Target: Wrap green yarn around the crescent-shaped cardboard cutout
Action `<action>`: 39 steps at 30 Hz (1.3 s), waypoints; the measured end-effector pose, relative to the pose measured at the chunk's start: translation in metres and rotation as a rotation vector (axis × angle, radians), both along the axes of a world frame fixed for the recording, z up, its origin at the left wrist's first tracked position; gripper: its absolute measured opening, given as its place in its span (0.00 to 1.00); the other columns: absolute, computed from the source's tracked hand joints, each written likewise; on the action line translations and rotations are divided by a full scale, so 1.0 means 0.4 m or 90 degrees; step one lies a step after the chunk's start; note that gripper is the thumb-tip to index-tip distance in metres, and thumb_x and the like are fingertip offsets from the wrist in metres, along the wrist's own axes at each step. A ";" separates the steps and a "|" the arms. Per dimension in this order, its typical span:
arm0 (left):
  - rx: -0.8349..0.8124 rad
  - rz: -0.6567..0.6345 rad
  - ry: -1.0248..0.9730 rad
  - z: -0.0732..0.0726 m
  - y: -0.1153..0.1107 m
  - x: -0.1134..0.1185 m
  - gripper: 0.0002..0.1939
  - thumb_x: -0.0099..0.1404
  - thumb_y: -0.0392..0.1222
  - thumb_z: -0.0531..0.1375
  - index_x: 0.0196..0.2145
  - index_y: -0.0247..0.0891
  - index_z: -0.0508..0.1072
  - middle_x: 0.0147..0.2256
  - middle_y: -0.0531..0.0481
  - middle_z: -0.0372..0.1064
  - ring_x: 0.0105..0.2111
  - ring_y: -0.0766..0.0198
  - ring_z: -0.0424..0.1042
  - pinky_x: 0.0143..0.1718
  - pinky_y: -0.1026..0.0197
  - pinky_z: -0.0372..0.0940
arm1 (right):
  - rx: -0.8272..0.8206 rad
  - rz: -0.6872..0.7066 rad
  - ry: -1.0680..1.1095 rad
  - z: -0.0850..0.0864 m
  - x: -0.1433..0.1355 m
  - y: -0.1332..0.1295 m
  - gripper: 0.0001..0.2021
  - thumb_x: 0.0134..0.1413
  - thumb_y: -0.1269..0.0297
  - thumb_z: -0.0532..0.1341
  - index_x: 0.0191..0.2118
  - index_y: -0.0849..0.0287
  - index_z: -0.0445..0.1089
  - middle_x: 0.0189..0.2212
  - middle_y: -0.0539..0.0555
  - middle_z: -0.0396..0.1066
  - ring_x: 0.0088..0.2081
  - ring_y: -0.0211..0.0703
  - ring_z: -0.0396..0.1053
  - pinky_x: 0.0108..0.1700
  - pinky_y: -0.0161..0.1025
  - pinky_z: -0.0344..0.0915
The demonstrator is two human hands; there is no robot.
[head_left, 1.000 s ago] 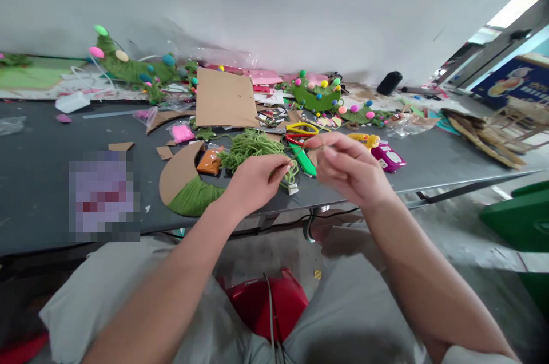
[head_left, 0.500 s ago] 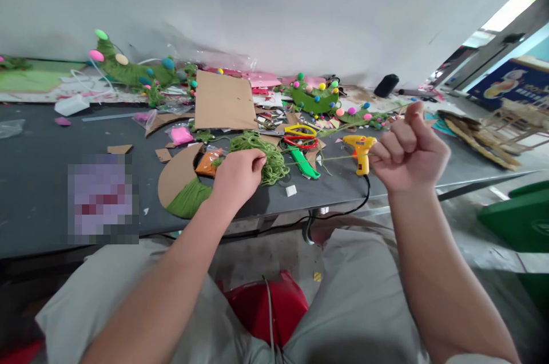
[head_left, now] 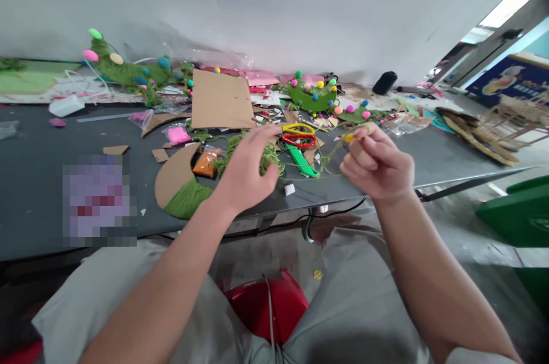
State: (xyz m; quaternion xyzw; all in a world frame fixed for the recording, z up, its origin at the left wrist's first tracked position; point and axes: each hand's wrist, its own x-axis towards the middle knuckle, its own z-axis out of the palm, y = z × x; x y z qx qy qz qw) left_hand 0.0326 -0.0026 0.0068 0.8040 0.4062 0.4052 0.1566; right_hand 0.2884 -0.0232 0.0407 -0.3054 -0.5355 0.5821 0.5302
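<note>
A tangle of green yarn (head_left: 271,159) lies on the dark table. Over it is my left hand (head_left: 249,172), fingers stretched out and thumb apart, covering part of the pile. My right hand (head_left: 380,163) is raised to the right, fingers curled closed on a strand of green yarn whose slack end runs back toward the pile. Behind that hand a yellow glue gun (head_left: 348,138) is mostly hidden. Left of the pile lies a cardboard crescent (head_left: 174,178), its lower part wrapped in green yarn. An orange packet (head_left: 206,162) sits between crescent and pile.
Scissors with red and yellow handles (head_left: 299,141) and a green utility knife (head_left: 301,161) lie right of the yarn. A cardboard sheet (head_left: 222,99) stands behind. Decorated green crescents (head_left: 315,98) line the back. A green bin (head_left: 510,209) is at the right.
My right hand has come left and toward the yarn pile, now in front of the glue gun. The stretched yarn has slackened. My left hand has opened and risen slightly.
</note>
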 end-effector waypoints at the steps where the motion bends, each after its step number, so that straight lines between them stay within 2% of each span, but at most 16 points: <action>1: -0.033 -0.083 -0.022 0.003 -0.012 0.016 0.28 0.65 0.32 0.57 0.62 0.41 0.65 0.63 0.44 0.65 0.64 0.55 0.63 0.67 0.50 0.58 | -0.003 0.029 -0.005 -0.002 -0.017 -0.003 0.05 0.58 0.59 0.65 0.39 0.50 0.72 0.16 0.40 0.40 0.16 0.31 0.34 0.20 0.35 0.39; 3: -0.115 -0.206 -0.069 0.005 -0.033 0.043 0.26 0.68 0.36 0.60 0.62 0.42 0.66 0.62 0.46 0.67 0.62 0.56 0.67 0.65 0.53 0.60 | -0.011 0.076 -0.007 -0.007 -0.046 -0.009 0.05 0.59 0.59 0.64 0.40 0.52 0.72 0.16 0.40 0.40 0.15 0.30 0.35 0.19 0.34 0.40; 5: -0.190 -0.259 -0.115 0.001 -0.043 0.061 0.20 0.69 0.39 0.60 0.58 0.42 0.71 0.56 0.47 0.74 0.56 0.57 0.72 0.60 0.55 0.65 | -0.021 0.109 0.001 -0.010 -0.066 -0.013 0.07 0.60 0.61 0.63 0.43 0.52 0.73 0.16 0.39 0.41 0.16 0.30 0.36 0.19 0.33 0.41; 8: -0.269 -0.244 -0.180 -0.005 -0.044 0.067 0.11 0.70 0.43 0.60 0.47 0.40 0.78 0.41 0.49 0.80 0.42 0.60 0.78 0.47 0.59 0.71 | -0.034 0.134 0.016 -0.008 -0.076 -0.015 0.12 0.60 0.64 0.61 0.50 0.50 0.72 0.16 0.40 0.42 0.16 0.31 0.37 0.19 0.33 0.42; 10: -0.308 -0.228 -0.232 -0.004 -0.041 0.061 0.10 0.70 0.45 0.61 0.42 0.39 0.79 0.35 0.50 0.80 0.37 0.61 0.78 0.41 0.61 0.72 | -0.037 0.116 0.017 -0.002 -0.072 -0.013 0.16 0.59 0.64 0.62 0.53 0.47 0.71 0.15 0.39 0.42 0.15 0.32 0.36 0.18 0.33 0.41; 15: -0.369 -0.259 -0.354 0.015 -0.040 0.041 0.11 0.68 0.47 0.64 0.42 0.37 0.79 0.31 0.49 0.76 0.30 0.66 0.74 0.34 0.64 0.71 | -0.035 0.014 0.004 0.011 -0.052 -0.005 0.21 0.55 0.63 0.63 0.55 0.43 0.69 0.15 0.39 0.39 0.15 0.33 0.34 0.17 0.34 0.39; 21: -0.384 -0.285 -0.395 0.013 -0.034 0.030 0.12 0.71 0.48 0.60 0.37 0.36 0.77 0.30 0.48 0.72 0.23 0.69 0.64 0.24 0.65 0.61 | -0.032 0.001 -0.002 0.006 -0.025 0.007 0.20 0.56 0.63 0.62 0.55 0.44 0.69 0.15 0.39 0.39 0.15 0.33 0.33 0.18 0.36 0.39; 24: -0.334 -0.250 -0.397 0.005 -0.024 0.026 0.14 0.72 0.48 0.59 0.31 0.37 0.74 0.24 0.51 0.67 0.22 0.69 0.59 0.22 0.63 0.53 | -0.016 -0.003 0.020 0.006 -0.006 0.012 0.19 0.56 0.64 0.62 0.54 0.46 0.69 0.16 0.39 0.37 0.15 0.33 0.33 0.19 0.37 0.37; 27: -0.281 -0.182 -0.410 0.004 -0.014 0.022 0.17 0.71 0.47 0.60 0.25 0.37 0.69 0.20 0.54 0.55 0.22 0.69 0.53 0.23 0.61 0.48 | -0.006 -0.011 0.033 0.009 0.012 0.014 0.13 0.57 0.64 0.62 0.48 0.48 0.69 0.16 0.39 0.36 0.15 0.32 0.33 0.19 0.37 0.37; 30: -0.272 -0.134 -0.409 0.004 -0.008 0.018 0.20 0.71 0.46 0.60 0.23 0.37 0.65 0.21 0.55 0.49 0.23 0.69 0.48 0.24 0.59 0.43 | -0.009 -0.013 0.036 0.009 0.022 0.017 0.02 0.57 0.63 0.61 0.35 0.51 0.66 0.16 0.40 0.36 0.15 0.32 0.33 0.18 0.36 0.38; 32: -0.279 -0.122 -0.397 0.002 -0.009 0.018 0.19 0.71 0.46 0.59 0.23 0.37 0.65 0.22 0.55 0.50 0.23 0.68 0.48 0.24 0.59 0.43 | -0.017 -0.030 0.028 0.002 0.023 0.027 0.06 0.56 0.63 0.60 0.29 0.53 0.63 0.15 0.41 0.38 0.15 0.32 0.36 0.18 0.36 0.41; 34: -0.288 -0.125 -0.387 0.001 -0.011 0.019 0.19 0.71 0.46 0.59 0.23 0.37 0.65 0.21 0.55 0.51 0.23 0.68 0.49 0.24 0.59 0.44 | -0.020 -0.101 -0.025 -0.013 0.017 0.043 0.05 0.55 0.63 0.59 0.29 0.54 0.64 0.16 0.42 0.48 0.17 0.33 0.47 0.21 0.36 0.50; 35: -0.295 -0.133 -0.383 0.001 -0.013 0.021 0.20 0.71 0.46 0.59 0.23 0.37 0.65 0.21 0.55 0.51 0.23 0.68 0.50 0.24 0.59 0.44 | -0.004 -0.173 -0.081 -0.024 0.011 0.051 0.03 0.54 0.63 0.60 0.31 0.54 0.67 0.19 0.44 0.56 0.20 0.34 0.55 0.24 0.36 0.55; 37: -0.314 -0.149 -0.381 0.001 -0.016 0.024 0.20 0.72 0.46 0.59 0.23 0.37 0.65 0.21 0.54 0.53 0.23 0.69 0.52 0.23 0.60 0.45 | 0.086 -0.366 -0.235 -0.046 -0.008 0.062 0.07 0.53 0.63 0.63 0.39 0.56 0.73 0.31 0.51 0.70 0.34 0.41 0.69 0.36 0.41 0.65; 39: -0.333 -0.158 -0.388 0.002 -0.017 0.027 0.19 0.72 0.47 0.59 0.24 0.37 0.66 0.21 0.54 0.55 0.22 0.69 0.52 0.23 0.61 0.45 | 0.244 -0.524 -0.370 -0.063 -0.036 0.057 0.14 0.53 0.63 0.66 0.46 0.55 0.74 0.47 0.57 0.73 0.49 0.48 0.70 0.47 0.45 0.66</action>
